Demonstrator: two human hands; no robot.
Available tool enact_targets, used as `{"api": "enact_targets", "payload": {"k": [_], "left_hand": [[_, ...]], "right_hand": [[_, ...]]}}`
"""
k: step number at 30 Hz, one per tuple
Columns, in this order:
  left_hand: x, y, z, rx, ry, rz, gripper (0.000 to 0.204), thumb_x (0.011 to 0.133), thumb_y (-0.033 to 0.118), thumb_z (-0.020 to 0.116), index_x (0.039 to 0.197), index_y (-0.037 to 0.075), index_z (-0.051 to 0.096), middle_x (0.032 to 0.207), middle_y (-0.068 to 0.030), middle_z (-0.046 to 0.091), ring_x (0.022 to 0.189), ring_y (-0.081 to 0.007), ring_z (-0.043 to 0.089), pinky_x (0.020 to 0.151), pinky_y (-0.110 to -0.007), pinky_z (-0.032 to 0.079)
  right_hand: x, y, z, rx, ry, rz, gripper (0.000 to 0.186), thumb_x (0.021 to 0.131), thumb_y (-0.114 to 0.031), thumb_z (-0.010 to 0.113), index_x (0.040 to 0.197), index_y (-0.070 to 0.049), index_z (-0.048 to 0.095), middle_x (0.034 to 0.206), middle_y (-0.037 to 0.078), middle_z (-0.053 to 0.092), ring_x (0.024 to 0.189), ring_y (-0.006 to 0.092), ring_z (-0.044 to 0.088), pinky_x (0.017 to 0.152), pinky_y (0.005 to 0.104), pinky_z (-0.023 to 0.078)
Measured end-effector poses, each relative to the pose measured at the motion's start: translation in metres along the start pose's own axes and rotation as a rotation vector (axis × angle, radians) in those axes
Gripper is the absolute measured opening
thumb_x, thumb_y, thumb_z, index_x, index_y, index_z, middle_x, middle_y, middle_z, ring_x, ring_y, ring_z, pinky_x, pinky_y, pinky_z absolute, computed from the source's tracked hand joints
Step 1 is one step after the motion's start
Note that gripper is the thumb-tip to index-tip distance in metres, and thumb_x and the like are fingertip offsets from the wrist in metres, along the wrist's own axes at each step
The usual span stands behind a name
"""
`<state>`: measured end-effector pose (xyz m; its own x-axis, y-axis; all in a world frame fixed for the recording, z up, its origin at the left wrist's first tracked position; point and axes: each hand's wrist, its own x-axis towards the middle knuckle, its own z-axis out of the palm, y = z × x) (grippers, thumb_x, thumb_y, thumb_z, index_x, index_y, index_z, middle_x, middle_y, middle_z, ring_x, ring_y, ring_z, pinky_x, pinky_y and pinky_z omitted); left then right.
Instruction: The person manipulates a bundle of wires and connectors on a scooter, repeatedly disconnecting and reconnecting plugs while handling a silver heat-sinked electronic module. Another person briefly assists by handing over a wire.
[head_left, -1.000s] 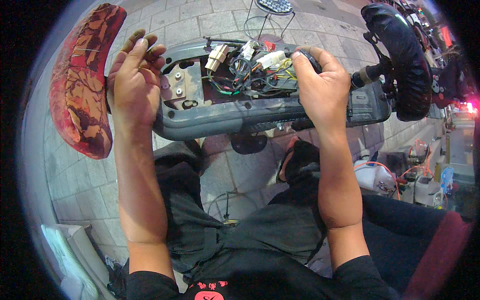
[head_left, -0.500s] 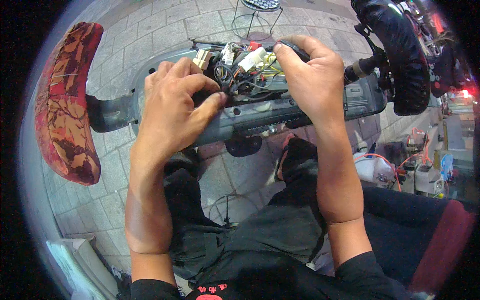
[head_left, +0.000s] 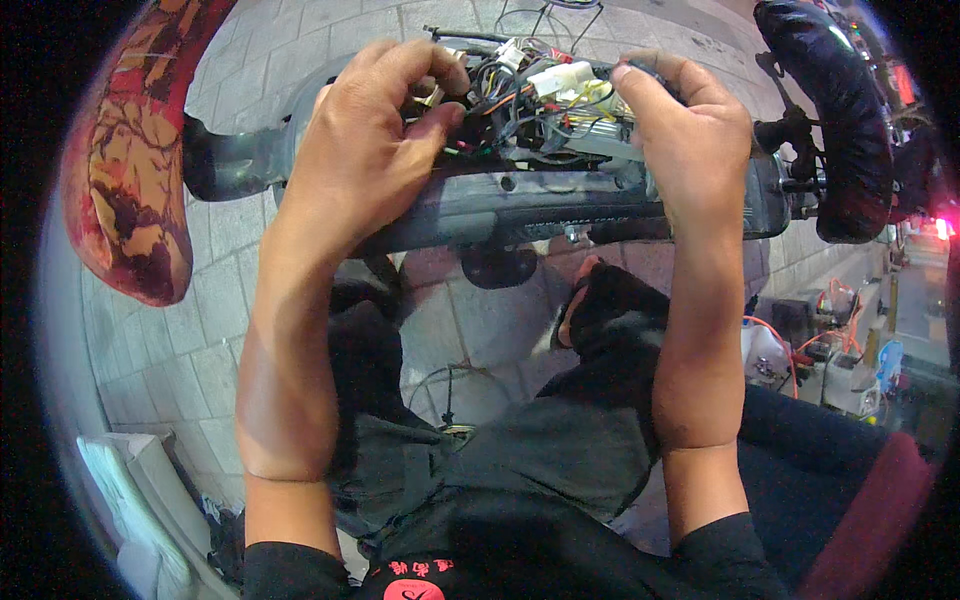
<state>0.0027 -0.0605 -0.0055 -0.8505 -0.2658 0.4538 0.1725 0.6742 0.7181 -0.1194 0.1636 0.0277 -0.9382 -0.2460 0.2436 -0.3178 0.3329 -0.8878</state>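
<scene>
An open compartment in a grey-black vehicle body (head_left: 560, 200), like an electric scooter's deck, lies across in front of me. A tangle of thin wires (head_left: 500, 100) fills it, with a white connector (head_left: 560, 80) on top and a finned metal block (head_left: 600, 140) beneath. My left hand (head_left: 375, 130) hovers at the left end of the wires, fingers curled and thumb apart, beside a cream connector (head_left: 430, 97). At the right end, my right hand (head_left: 690, 130) pinches a dark elongated piece (head_left: 645, 72) between thumb and fingers; its exact kind is unclear.
A camouflage-covered seat (head_left: 135, 160) rises at the left, and a black-covered curved part (head_left: 835, 120) at the right. Behind the body are stool legs (head_left: 550, 18). Orange cable (head_left: 790, 350) and assorted tools lie at the right, near a dark cushion (head_left: 800, 450). Paving stones surround my feet.
The view has shifted, so the vehicle body sits higher and further right in it. My left thumb has come off the wires' front edge and drawn nearer the fingers. The right hand keeps its pinch.
</scene>
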Motion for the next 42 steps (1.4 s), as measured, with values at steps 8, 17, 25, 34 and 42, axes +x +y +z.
{"api": "enact_targets", "payload": {"k": [8, 17, 25, 34, 42], "left_hand": [[-0.014, 0.021, -0.007, 0.357, -0.185, 0.123, 0.026, 0.096, 0.021, 0.078, 0.118, 0.013, 0.085, 0.113, -0.0080, 0.079, 0.118, -0.0291, 0.068, 0.105, -0.045, 0.042], [-0.010, 0.018, 0.011, 0.241, -0.189, -0.082, 0.029, 0.096, 0.029, 0.084, 0.116, 0.008, 0.086, 0.100, -0.0154, 0.082, 0.094, -0.0353, 0.074, 0.089, -0.048, 0.055], [-0.009, 0.026, 0.012, -0.090, -0.151, -0.244, 0.022, 0.101, 0.016, 0.079, 0.114, -0.001, 0.082, 0.092, -0.0112, 0.081, 0.085, -0.0144, 0.073, 0.080, -0.033, 0.058], [0.012, 0.004, -0.012, -0.380, -0.443, -0.340, 0.026, 0.110, 0.013, 0.072, 0.128, -0.007, 0.075, 0.106, -0.0015, 0.076, 0.096, -0.0079, 0.066, 0.087, -0.027, 0.056], [0.015, 0.010, -0.027, -0.530, -0.599, -0.389, 0.041, 0.106, 0.003, 0.073, 0.146, -0.007, 0.066, 0.121, -0.0037, 0.073, 0.105, -0.0072, 0.067, 0.092, -0.025, 0.057]], "right_hand": [[0.002, 0.000, 0.010, 0.100, 0.074, -0.158, 0.023, 0.098, -0.017, 0.085, 0.116, -0.003, 0.086, 0.090, -0.002, 0.077, 0.071, 0.0022, 0.062, 0.061, 0.0203, 0.048], [-0.014, -0.052, 0.029, 0.114, 0.070, -0.148, 0.019, 0.096, -0.007, 0.077, 0.112, 0.004, 0.082, 0.094, 0.011, 0.082, 0.082, 0.0128, 0.075, 0.075, 0.0279, 0.059], [-0.005, -0.055, 0.010, 0.036, -0.076, -0.118, 0.024, 0.096, -0.008, 0.078, 0.116, 0.005, 0.080, 0.096, 0.011, 0.082, 0.085, 0.0123, 0.075, 0.075, 0.0289, 0.059], [0.002, -0.042, -0.006, 0.161, -0.127, 0.045, 0.032, 0.096, -0.015, 0.081, 0.121, 0.005, 0.080, 0.100, 0.012, 0.083, 0.088, 0.0134, 0.076, 0.080, 0.0286, 0.060], [0.018, -0.030, 0.009, 0.076, -0.012, 0.053, 0.031, 0.094, -0.020, 0.080, 0.113, 0.005, 0.083, 0.099, 0.015, 0.085, 0.089, 0.0168, 0.077, 0.082, 0.0335, 0.061]]}}
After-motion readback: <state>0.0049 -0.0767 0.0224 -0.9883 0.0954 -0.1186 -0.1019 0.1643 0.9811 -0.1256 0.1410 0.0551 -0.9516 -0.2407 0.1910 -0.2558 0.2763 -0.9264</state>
